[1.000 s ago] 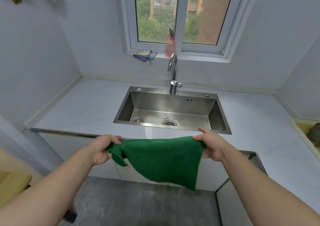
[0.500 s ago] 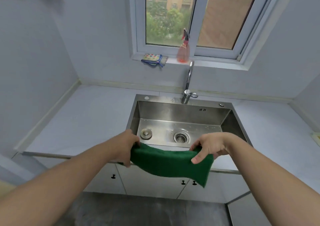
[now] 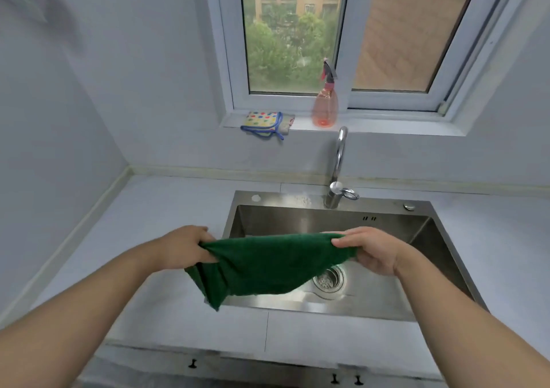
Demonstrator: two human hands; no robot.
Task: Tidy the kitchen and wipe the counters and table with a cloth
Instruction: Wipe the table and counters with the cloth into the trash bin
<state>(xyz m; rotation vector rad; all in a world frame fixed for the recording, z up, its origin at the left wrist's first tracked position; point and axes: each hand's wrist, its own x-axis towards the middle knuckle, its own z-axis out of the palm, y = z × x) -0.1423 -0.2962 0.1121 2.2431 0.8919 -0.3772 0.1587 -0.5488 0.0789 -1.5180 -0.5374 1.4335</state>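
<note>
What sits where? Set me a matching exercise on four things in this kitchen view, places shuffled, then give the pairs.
1 green cloth
2 spray bottle
3 spotted cloth
4 faucet

a on the back rim of the sink
b lying flat on the windowsill
c gripped by the left hand and right hand
d standing upright on the windowsill

Pairs: 1-c, 2-d, 3-b, 4-a

i can read no words, numbers or brand marks anywhere in front of me. the pink spray bottle (image 3: 325,107) on the window sill (image 3: 387,126) shows no label i can make out. the spotted cloth (image 3: 263,120) beside it carries only coloured dots, and the green cloth (image 3: 268,264) is plain.
</note>
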